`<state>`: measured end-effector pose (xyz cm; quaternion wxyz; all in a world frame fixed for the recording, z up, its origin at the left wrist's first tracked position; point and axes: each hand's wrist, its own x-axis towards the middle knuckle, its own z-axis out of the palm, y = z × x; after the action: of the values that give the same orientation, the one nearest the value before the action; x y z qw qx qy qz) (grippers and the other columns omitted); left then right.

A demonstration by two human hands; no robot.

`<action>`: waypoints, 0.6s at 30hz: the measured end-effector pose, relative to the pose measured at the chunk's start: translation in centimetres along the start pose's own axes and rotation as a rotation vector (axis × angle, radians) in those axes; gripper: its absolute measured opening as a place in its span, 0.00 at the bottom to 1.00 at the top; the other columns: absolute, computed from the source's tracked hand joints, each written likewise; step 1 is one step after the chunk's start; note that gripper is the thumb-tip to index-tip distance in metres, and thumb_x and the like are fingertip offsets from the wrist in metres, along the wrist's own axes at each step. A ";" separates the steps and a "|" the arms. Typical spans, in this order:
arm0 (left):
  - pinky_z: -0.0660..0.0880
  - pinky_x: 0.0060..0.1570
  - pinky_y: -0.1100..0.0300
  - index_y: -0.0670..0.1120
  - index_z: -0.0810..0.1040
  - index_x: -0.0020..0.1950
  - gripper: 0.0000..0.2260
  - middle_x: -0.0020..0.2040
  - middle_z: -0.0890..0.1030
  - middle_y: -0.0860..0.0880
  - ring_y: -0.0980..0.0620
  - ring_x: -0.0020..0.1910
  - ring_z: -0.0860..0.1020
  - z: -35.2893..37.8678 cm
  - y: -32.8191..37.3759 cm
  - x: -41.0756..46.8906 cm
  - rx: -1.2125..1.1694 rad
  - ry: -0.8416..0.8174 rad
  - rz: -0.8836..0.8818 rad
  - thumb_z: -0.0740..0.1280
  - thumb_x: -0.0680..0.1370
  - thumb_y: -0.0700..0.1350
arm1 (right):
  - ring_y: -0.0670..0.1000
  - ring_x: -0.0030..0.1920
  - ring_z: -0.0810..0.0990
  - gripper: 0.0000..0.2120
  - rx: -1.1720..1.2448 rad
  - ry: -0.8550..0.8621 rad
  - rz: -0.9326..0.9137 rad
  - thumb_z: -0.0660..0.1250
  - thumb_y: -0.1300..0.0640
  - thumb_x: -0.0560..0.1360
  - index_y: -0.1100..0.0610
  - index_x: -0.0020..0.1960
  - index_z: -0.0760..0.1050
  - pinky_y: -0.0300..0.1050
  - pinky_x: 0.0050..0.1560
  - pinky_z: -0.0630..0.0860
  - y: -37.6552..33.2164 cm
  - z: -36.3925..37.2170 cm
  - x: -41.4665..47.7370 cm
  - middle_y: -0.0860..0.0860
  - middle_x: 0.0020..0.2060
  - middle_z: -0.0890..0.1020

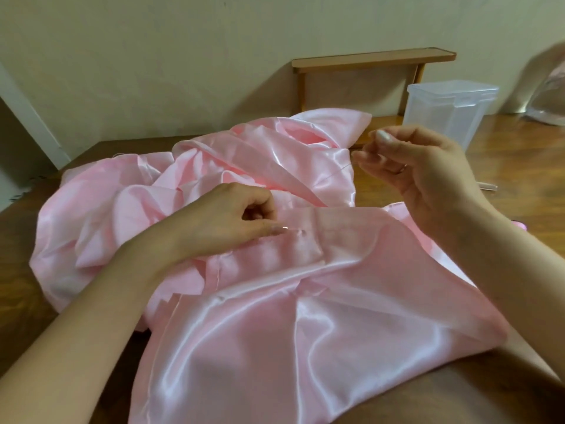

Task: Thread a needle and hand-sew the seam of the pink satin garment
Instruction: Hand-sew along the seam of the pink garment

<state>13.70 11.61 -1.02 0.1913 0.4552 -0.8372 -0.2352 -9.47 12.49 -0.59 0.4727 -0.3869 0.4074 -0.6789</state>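
The left hand [241, 221] pinched the folded seam [305, 237] of the pink garment [244, 332], which ran left to right. The right hand [428, 179] hovered far right of it, fingertips together, any needle too fine to see.

Garment [275, 301] fills the middle (box [449, 111] blocks far right)
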 end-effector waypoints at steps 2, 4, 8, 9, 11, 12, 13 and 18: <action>0.68 0.33 0.72 0.48 0.78 0.35 0.08 0.29 0.77 0.56 0.62 0.29 0.72 -0.1 0.2 -0.2 0.015 -0.031 0.020 0.71 0.73 0.47 | 0.50 0.37 0.84 0.03 0.067 0.032 0.054 0.65 0.67 0.74 0.61 0.43 0.75 0.49 0.53 0.80 0.2 -0.6 0.5 0.52 0.30 0.82; 0.70 0.34 0.71 0.45 0.79 0.36 0.07 0.29 0.78 0.56 0.62 0.29 0.73 0.2 0.3 0.0 -0.047 -0.001 0.019 0.70 0.74 0.45 | 0.49 0.34 0.83 0.04 -0.006 0.015 0.043 0.67 0.67 0.74 0.61 0.41 0.76 0.46 0.48 0.81 0.4 -0.5 0.3 0.52 0.29 0.81; 0.69 0.29 0.70 0.40 0.77 0.38 0.08 0.25 0.77 0.54 0.62 0.25 0.73 1.3 0.5 0.6 -0.269 0.090 -0.053 0.68 0.76 0.42 | 0.47 0.31 0.77 0.09 -0.545 -0.410 -0.020 0.71 0.71 0.68 0.59 0.35 0.81 0.37 0.34 0.74 0.1 1.1 -1.6 0.51 0.30 0.82; 0.69 0.28 0.71 0.41 0.77 0.38 0.08 0.24 0.77 0.54 0.62 0.25 0.73 1.5 0.5 0.7 -0.295 0.089 -0.068 0.67 0.76 0.42 | 0.46 0.30 0.76 0.09 -0.695 -0.517 -0.010 0.71 0.70 0.67 0.58 0.35 0.82 0.36 0.32 0.72 0.1 1.7 -2.2 0.51 0.29 0.82; 0.69 0.28 0.71 0.43 0.76 0.38 0.08 0.24 0.77 0.54 0.61 0.25 0.73 1.8 0.7 0.7 -0.306 0.097 -0.076 0.67 0.76 0.42 | 0.43 0.27 0.76 0.07 -0.952 -0.599 -0.001 0.73 0.68 0.66 0.56 0.36 0.84 0.33 0.31 0.72 0.6 2.5 -3.1 0.51 0.28 0.82; 0.69 0.29 0.71 0.42 0.76 0.38 0.07 0.24 0.77 0.54 0.61 0.25 0.73 1.9 0.8 0.7 -0.299 0.109 -0.070 0.67 0.76 0.42 | 0.42 0.26 0.76 0.07 -1.024 -0.590 -0.002 0.73 0.67 0.66 0.55 0.36 0.84 0.32 0.30 0.72 1.0 2.8 -3.4 0.50 0.27 0.82; 0.70 0.30 0.70 0.42 0.76 0.38 0.07 0.25 0.77 0.53 0.60 0.25 0.74 1.9 0.9 0.6 -0.285 0.124 -0.057 0.68 0.76 0.41 | 0.42 0.25 0.77 0.07 -1.048 -0.569 0.006 0.73 0.67 0.66 0.55 0.35 0.83 0.32 0.29 0.72 1.2 3.0 -3.7 0.51 0.27 0.82; 0.74 0.34 0.62 0.45 0.76 0.38 0.07 0.28 0.79 0.51 0.57 0.27 0.75 2.1 1.4 0.1 -0.117 0.204 0.030 0.69 0.75 0.43 | 0.46 0.23 0.78 0.04 -0.938 -0.508 0.150 0.71 0.70 0.68 0.63 0.37 0.81 0.38 0.30 0.77 1.9 3.1 -3.6 0.56 0.27 0.80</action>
<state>11.51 12.64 -1.93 0.3052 0.4523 -0.8048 -0.2334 -5.09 14.97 -1.70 0.3799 -0.6784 0.5663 -0.2734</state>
